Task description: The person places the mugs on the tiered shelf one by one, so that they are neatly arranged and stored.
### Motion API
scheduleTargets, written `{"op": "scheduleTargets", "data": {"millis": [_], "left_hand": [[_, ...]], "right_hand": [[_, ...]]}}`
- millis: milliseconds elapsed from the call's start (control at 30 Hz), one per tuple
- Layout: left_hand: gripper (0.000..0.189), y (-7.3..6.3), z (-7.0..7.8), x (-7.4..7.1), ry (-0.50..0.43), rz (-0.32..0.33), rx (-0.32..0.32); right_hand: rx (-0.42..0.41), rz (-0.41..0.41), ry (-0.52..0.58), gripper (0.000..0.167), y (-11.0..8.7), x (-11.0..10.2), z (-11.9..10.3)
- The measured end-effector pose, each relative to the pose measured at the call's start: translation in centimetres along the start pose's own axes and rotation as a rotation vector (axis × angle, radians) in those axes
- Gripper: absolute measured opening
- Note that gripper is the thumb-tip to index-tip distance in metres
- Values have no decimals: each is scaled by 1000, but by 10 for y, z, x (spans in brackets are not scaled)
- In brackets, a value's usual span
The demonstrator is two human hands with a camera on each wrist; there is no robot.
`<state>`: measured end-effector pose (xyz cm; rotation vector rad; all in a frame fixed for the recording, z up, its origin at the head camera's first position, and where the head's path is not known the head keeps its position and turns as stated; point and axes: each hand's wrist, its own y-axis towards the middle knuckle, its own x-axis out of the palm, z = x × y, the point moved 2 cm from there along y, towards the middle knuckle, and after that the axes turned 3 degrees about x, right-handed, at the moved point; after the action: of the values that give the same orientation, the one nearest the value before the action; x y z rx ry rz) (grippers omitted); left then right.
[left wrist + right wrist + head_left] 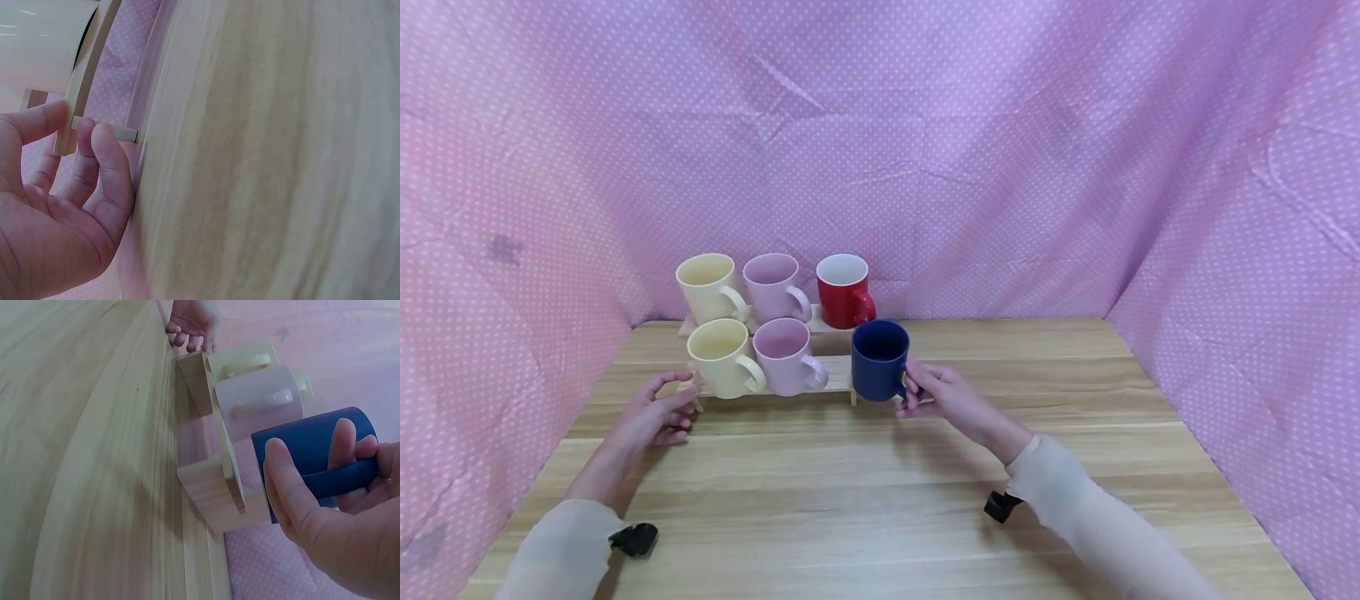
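A dark blue mug point(878, 367) is at the right end of the front tier of a two-tier wooden rack point(837, 367). My right hand point(951, 402) grips its handle, with fingers point(287, 481) along the mug's side. In the right wrist view a gap shows between the mug's base and the shelf board. At the rack's left end, my left hand point(658, 410) pinches the front board's tip, thumb and fingers on opposite sides. Beside it on this tier stand a cream mug point(718, 358) and a pink mug point(782, 357), handles pointing right.
On the back tier are another cream mug point(703, 287), another pink mug point(770, 287) and a red mug point(841, 293) with a white inside. Pink dotted cloth point(1000, 208) hangs behind and at both sides of the wooden table point(820, 517).
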<state>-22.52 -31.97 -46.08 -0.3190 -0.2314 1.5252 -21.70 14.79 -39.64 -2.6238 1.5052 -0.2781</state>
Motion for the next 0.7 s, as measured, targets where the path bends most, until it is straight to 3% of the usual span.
{"op": "scheduleTargets", "data": {"millis": [333,700], "left_hand": [[35,-2,4,3,25,-7,17],[35,-4,4,3,62,-19,39]], "right_hand": [[-28,-13,-18,45,19,21,-1],[-71,64,-10,42,35,36,9]]}}
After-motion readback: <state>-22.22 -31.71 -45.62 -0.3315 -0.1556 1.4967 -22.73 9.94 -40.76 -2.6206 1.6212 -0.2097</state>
